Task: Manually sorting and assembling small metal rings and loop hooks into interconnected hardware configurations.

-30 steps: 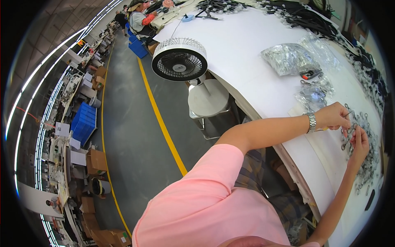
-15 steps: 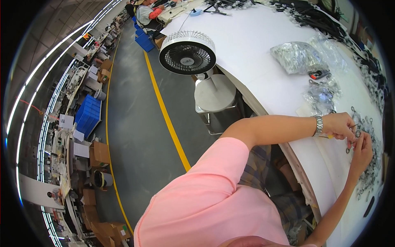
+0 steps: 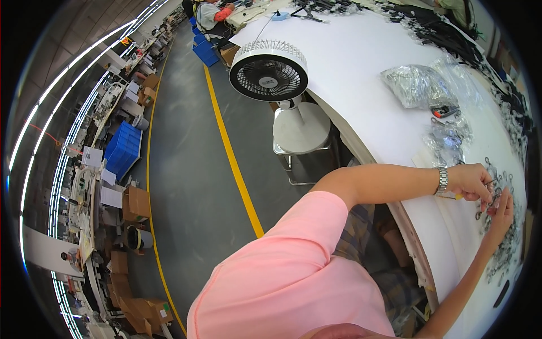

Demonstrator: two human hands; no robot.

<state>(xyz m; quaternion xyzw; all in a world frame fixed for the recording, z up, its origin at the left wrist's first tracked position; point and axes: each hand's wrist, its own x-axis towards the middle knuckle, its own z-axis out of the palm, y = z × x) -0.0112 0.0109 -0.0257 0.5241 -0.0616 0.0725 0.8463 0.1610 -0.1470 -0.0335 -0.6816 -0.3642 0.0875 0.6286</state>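
Note:
My left hand (image 3: 473,181), with a metal-band watch (image 3: 442,181) on its wrist, is closed over the white table. A bit of yellow shows beneath its fingers and a thin dark tip sticks out beyond them; the kind of thing held cannot be made out. My right hand (image 3: 500,213) is close against it, fingertips pinched on a small dark part that the fingers mostly hide. Under and around both hands lies a spread of small grey and dark ring-ended metal pieces (image 3: 499,254).
Clear plastic bags (image 3: 415,87) and an orange-and-black tool (image 3: 445,111) lie farther along the white table (image 3: 361,73). Black strips (image 3: 429,22) line its far edge. A white fan (image 3: 268,76) stands on a stool (image 3: 302,130) beside the table. A dark flat object (image 3: 501,294) lies near right.
The view has shifted slightly, so the scene sits a little lower and to the right. Both hands stay together over the small pieces, with only slight finger movement.

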